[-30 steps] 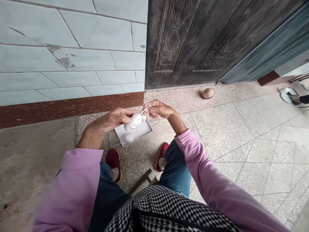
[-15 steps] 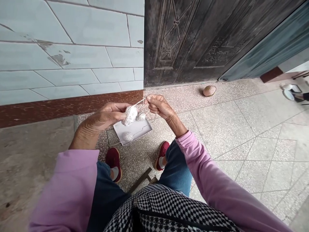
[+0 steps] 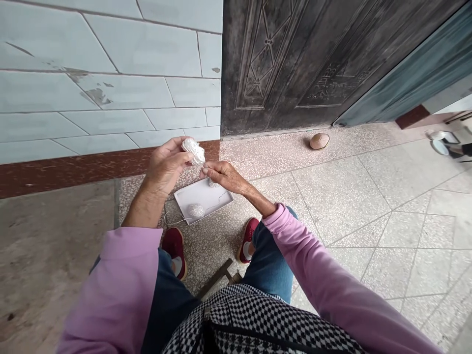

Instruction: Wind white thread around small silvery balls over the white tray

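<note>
My left hand (image 3: pixel 167 162) is raised, with its fingers closed on a small white ball of thread (image 3: pixel 193 149). Just below and to the right, my right hand (image 3: pixel 220 175) is closed in a pinch, seemingly on the thread's strand, which is too thin to make out. On the floor beneath both hands lies a white square sheet (image 3: pixel 202 196) with another white thread ball (image 3: pixel 195 211) on it and a smaller one (image 3: pixel 213 183) near my right fingers.
I sit facing a tiled wall (image 3: pixel 110 83) and a dark carved door (image 3: pixel 295 64). My feet in red shoes (image 3: pixel 173 248) rest on the speckled floor. A brown round object (image 3: pixel 319 141) lies by the door. Someone's foot (image 3: pixel 446 146) shows at far right.
My left hand has lifted the thread ball up and a little left. My right hand has dropped from the level of the ball to just above the white sheet.
</note>
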{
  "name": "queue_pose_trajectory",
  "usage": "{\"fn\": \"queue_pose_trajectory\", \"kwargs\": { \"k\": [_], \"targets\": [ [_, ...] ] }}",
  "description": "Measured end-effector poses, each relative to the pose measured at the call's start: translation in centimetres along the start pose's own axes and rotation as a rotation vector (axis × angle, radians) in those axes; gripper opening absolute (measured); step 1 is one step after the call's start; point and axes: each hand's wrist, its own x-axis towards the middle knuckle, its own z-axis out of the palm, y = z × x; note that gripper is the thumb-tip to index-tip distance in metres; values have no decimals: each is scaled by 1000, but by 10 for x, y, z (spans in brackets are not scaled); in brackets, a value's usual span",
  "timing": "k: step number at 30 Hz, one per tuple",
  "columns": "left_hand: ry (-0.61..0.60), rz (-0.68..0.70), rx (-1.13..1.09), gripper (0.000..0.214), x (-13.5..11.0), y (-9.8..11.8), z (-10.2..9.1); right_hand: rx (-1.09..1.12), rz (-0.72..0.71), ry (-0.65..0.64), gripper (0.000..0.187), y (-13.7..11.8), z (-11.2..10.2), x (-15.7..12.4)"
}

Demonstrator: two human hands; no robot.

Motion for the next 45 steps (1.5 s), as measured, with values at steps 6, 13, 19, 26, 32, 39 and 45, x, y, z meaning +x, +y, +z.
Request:
{"fn": "queue_pose_trajectory", "kwargs": {
  "k": [6,13,19,26,32,39,45],
  "targets": [
    [-52,44,263,53,0,-4,-4,-17,-13,19,63,-16,-10,0],
    [-337,-139,205,69,-11,-6,6,3,120,320,51,-28,-24,4],
    [-329,-95,55,63,-12,-2,13,7,105,346,47,-11,-24,5],
    [-120,-26,-125,53,3,-16,7,-67,19,268,23,1,-19,5],
    [19,75,-182,51,15,-32,2,-99,-29,185,27,16,0,10],
    [10,132,-75,57,7,-31,4,-15,50,294,30,9,2,14],
    [-24,30,-76,57,1,-23,4,-33,67,312,26,2,0,10]
  ]
}}
